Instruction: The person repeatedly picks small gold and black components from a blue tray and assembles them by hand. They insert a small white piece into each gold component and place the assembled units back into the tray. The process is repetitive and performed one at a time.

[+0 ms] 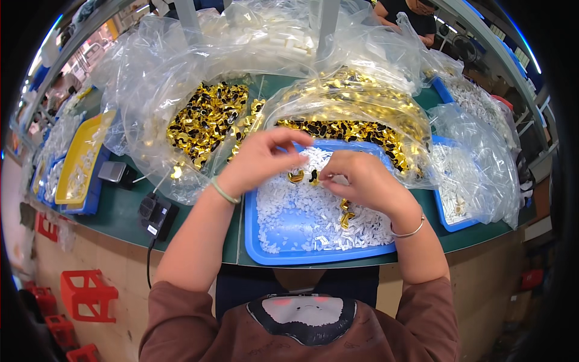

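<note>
My left hand (pixel 263 159) hangs over the far left part of a blue tray (pixel 256 254), thumb and fingers apart and nothing seen between them. Just below its thumb is a curved gold piece (pixel 295 176). My right hand (pixel 360 177) is over the middle of the tray, thumb and forefinger pinched together at a small gold-and-black piece (pixel 314 176). Small white pieces (pixel 282 208) cover much of the tray's bottom. A few gold pieces (pixel 346 215) lie on them, near my right wrist.
Clear plastic bags hold heaps of gold-and-black pieces (pixel 208 120) behind the tray. A yellow tray (pixel 73 158) stands at left, near a black power adapter (pixel 158 215) with a cord. At right, a bag (pixel 482 163) covers another blue tray (pixel 449 220). A person (pixel 416 18) sits beyond.
</note>
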### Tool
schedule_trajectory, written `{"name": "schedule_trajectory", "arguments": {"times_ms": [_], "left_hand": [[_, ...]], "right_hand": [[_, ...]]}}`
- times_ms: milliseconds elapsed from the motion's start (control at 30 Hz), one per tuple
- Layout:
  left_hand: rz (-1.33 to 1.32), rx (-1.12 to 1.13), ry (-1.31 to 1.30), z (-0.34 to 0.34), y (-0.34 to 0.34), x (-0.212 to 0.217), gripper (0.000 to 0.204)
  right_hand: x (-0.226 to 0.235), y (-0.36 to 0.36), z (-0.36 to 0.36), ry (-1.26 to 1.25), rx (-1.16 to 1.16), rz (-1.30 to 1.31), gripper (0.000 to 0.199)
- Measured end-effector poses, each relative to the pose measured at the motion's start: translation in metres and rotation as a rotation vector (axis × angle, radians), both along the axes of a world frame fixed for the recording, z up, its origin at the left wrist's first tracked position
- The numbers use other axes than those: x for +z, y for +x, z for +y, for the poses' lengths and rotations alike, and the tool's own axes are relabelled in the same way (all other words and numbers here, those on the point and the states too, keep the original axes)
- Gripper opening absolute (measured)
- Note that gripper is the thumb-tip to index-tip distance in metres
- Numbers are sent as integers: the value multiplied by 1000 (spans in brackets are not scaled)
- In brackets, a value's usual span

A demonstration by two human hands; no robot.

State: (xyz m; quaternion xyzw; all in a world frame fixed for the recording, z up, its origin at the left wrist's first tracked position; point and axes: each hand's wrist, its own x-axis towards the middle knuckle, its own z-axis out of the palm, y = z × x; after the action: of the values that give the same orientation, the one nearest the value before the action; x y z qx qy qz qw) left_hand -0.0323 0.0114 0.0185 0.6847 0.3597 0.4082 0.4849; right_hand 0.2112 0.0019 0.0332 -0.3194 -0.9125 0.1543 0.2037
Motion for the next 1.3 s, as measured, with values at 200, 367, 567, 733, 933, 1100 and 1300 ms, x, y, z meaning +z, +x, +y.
{"name": "schedule_trajectory", "arguments": {"times_ms": [200,367,567,733,933,1100,1300], "left_hand": [[430,-174,494,-2,14,-23,30],[409,-112,415,-2,16,-25,23],[493,-125,532,-4,16,-23,21],[363,-41,487,-1,19,-29,20],[-164,-5,-123,-6,23,-21,22],[-239,53,-114,-14,27,-13,26],[-186,174,75,-21,35,-10,23]], "right_hand": [[-6,-2,-6,0,12,-116,15],[-9,-3,-2,-23,24,-55,16],[-12,-4,-3,-14,28,-131,14],[-12,-3,3,-12,50,46,12],[0,-9,3,-338,-231,510,12],[-4,-8,7,-473,-228,714,15],[-5,-12,4,-531,-194,767,14]]}}
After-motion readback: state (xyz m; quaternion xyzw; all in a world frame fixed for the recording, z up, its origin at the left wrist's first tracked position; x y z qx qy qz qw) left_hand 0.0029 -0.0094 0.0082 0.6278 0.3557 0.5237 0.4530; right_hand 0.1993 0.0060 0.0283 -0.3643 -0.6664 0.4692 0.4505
